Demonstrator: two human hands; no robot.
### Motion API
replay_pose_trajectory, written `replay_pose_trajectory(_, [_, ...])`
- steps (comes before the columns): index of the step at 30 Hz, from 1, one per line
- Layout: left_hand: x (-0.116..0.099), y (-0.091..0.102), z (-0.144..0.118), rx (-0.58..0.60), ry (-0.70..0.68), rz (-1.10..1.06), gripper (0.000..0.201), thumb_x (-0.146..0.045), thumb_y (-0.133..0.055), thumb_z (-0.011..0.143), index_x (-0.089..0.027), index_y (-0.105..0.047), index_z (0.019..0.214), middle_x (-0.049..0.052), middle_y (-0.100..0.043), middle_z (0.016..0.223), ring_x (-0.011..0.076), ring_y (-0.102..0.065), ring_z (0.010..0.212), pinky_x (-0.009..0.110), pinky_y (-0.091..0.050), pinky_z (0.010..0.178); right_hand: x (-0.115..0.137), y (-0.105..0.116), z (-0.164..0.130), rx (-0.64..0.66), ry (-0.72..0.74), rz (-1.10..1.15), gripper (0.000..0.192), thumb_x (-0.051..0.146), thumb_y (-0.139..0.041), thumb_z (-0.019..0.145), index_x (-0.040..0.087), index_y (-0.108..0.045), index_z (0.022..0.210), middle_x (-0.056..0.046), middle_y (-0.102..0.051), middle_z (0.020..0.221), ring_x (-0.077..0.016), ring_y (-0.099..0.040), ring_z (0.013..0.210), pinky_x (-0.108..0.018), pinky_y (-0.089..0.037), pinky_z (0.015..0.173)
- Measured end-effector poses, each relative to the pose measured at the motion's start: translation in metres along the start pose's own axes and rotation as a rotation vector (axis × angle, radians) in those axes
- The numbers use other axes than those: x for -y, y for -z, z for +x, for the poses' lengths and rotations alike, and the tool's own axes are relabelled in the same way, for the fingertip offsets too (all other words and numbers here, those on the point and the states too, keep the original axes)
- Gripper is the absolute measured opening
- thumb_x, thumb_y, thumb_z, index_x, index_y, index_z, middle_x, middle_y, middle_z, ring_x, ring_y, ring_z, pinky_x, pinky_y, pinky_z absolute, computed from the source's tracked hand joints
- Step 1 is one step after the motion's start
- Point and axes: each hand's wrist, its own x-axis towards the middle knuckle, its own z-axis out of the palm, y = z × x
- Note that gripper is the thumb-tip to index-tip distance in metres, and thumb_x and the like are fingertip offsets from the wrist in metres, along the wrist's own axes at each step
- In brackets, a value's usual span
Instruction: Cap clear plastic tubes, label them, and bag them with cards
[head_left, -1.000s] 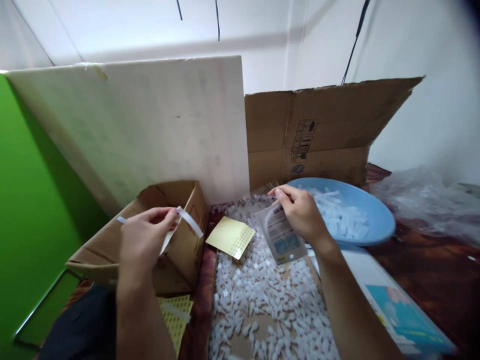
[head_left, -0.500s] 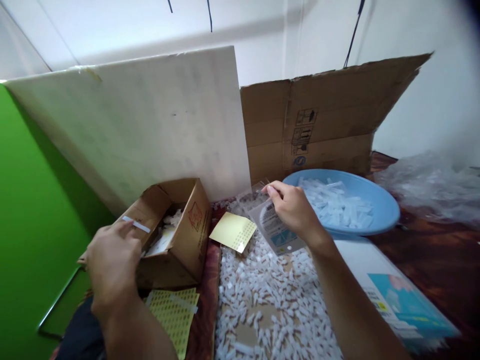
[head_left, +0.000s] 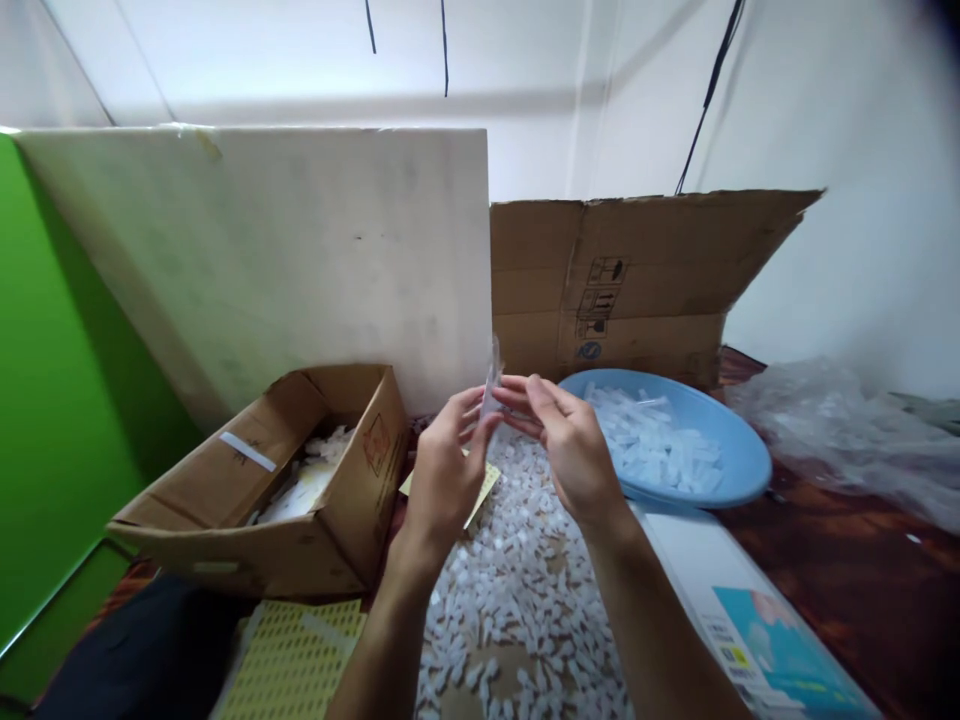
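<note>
Hovering between the cardboard box (head_left: pixel 300 562) and the blue basin (head_left: pixel 752 472), the left hand (head_left: pixel 446 465) pinches a thin clear packet (head_left: pixel 491 378) upright; whether the right hand's (head_left: pixel 581 455) grip closes is unclear. A slack pinch could drop it among small white pieces (head_left: pixel 529 575).

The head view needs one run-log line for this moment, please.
left hand: holds clear bag | right hand: at bag | blue basin: holds white strips | open box: left
</note>
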Motion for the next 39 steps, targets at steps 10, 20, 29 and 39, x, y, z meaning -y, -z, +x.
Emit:
replay_pose_trajectory(10, [0.007,0.022,0.009,-0.165,0.145,-0.232,0.030,-0.043,-0.076,0.084,-0.020,-0.079,0.102,0.007,-0.077,0.090,0.0194,-0.068,0.077,0.026,-0.053,0.065,0.000,0.011,0.003,-0.091,0.108,-0.273,0.021,0.038,-0.075,0.085,0.018,-0.076,0.089,-0.001,-0.067,0.068,-0.0127,-0.059,0.057,-0.022,-0.045,0.045])
replay_pose_trajectory(20, [0.004,0.026,0.008,-0.295,0.004,-0.381,0.017,-0.035,-0.080,0.081,-0.018,-0.077,0.086,0.007,-0.075,0.091,0.0183,-0.071,0.083,0.029,-0.057,0.078,0.004,0.017,0.005,0.029,0.167,-0.070,0.009,0.032,-0.083,0.080,0.023,-0.080,0.082,-0.003,-0.077,0.088,-0.0175,-0.070,0.079,-0.032,-0.059,0.077])
replay_pose_trajectory(29, [-0.006,0.027,0.005,-0.298,-0.037,-0.324,0.010,-0.030,-0.080,0.081,-0.021,-0.077,0.083,0.008,-0.061,0.139,0.0249,-0.070,0.107,0.036,-0.061,0.087,0.007,0.017,0.003,-0.022,0.279,-0.100,0.012,0.033,-0.072,0.089,0.022,-0.070,0.084,-0.007,-0.069,0.117,-0.0217,-0.067,0.105,-0.037,-0.055,0.093])
replay_pose_trajectory(39, [-0.005,0.007,0.006,-0.374,0.133,-0.656,0.015,-0.025,-0.086,0.073,-0.016,-0.078,0.082,0.011,-0.074,0.115,0.0245,-0.071,0.108,0.043,-0.054,0.103,-0.003,0.014,0.005,-0.129,0.239,-0.103,0.019,0.034,-0.069,0.087,0.020,-0.062,0.076,-0.008,-0.071,0.110,-0.0202,-0.068,0.092,-0.033,-0.055,0.080])
